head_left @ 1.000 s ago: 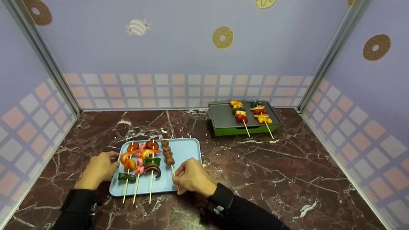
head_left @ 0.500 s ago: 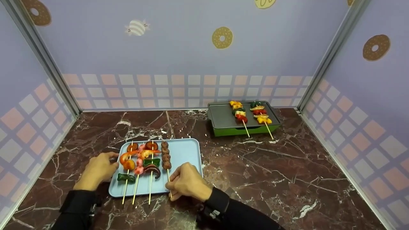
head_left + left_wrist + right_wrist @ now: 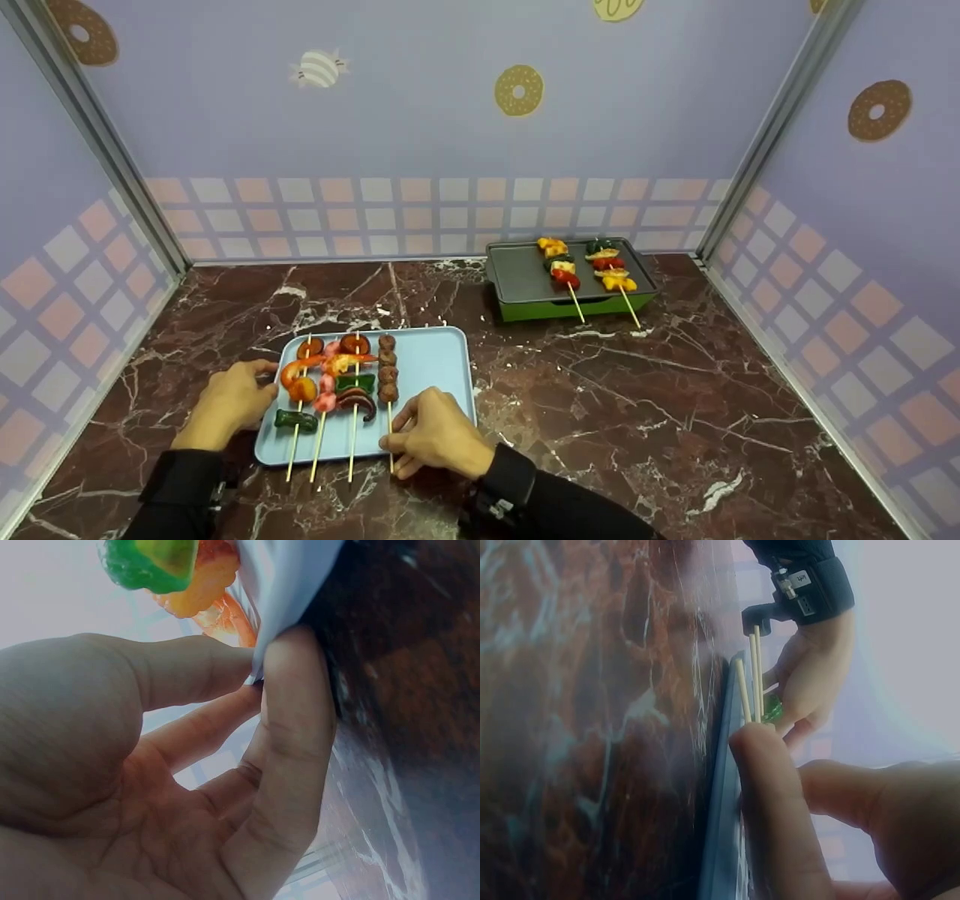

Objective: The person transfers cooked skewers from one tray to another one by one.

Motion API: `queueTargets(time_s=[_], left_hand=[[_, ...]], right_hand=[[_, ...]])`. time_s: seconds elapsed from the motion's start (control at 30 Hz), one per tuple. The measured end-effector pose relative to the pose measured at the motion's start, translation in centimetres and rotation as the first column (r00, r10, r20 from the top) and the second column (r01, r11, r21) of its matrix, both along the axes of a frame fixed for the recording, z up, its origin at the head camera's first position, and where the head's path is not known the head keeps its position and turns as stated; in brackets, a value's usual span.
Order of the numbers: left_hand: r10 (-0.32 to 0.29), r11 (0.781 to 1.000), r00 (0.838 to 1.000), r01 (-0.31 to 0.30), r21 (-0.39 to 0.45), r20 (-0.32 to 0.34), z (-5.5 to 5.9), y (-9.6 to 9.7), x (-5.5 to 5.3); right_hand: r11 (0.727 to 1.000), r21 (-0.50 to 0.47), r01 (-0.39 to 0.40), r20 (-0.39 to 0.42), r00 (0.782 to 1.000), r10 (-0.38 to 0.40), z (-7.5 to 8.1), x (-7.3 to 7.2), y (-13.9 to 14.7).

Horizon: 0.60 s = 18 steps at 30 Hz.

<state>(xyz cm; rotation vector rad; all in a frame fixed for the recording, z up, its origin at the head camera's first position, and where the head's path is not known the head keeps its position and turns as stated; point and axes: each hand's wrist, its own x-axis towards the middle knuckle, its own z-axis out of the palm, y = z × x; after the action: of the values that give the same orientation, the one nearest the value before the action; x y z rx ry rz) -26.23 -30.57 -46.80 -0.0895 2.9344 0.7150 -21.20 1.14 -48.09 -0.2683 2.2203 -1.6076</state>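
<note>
A light blue tray (image 3: 431, 367) lies on the marble surface with several food skewers side by side on it. My left hand (image 3: 231, 399) is at its left edge; in the left wrist view the thumb and fingers pinch the tray rim (image 3: 289, 592). Near the tray's front edge, my right hand (image 3: 439, 435) pinches the bare stick of a meatball skewer (image 3: 388, 375). To the left of it lie a skewer with an octopus tentacle (image 3: 358, 403), a pink skewer (image 3: 325, 403) and a shrimp skewer with a green pepper (image 3: 296, 420). Their stick ends jut past the front rim.
A green tabletop grill (image 3: 517, 309) with a dark plate stands at the back right. Two vegetable skewers lie on it, one ending in red (image 3: 566, 278), the other in yellow (image 3: 619, 283), their sticks pointing forward. Patterned walls (image 3: 420, 112) enclose the back and sides.
My right hand has moved left and slightly nearer, bringing the meatball skewer from a slant to nearly parallel with the others. The left hand stays at the tray's edge.
</note>
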Motion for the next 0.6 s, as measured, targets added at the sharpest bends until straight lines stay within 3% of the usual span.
queueTargets(time_s=[0.6], left_hand=[[0.003,1.000,1.000,-0.003,0.008,0.002,-0.01,-0.02,-0.01]], right_hand=[[0.999,-0.018,-0.037,-0.031,0.999,0.036,0.00,-0.43,0.82]])
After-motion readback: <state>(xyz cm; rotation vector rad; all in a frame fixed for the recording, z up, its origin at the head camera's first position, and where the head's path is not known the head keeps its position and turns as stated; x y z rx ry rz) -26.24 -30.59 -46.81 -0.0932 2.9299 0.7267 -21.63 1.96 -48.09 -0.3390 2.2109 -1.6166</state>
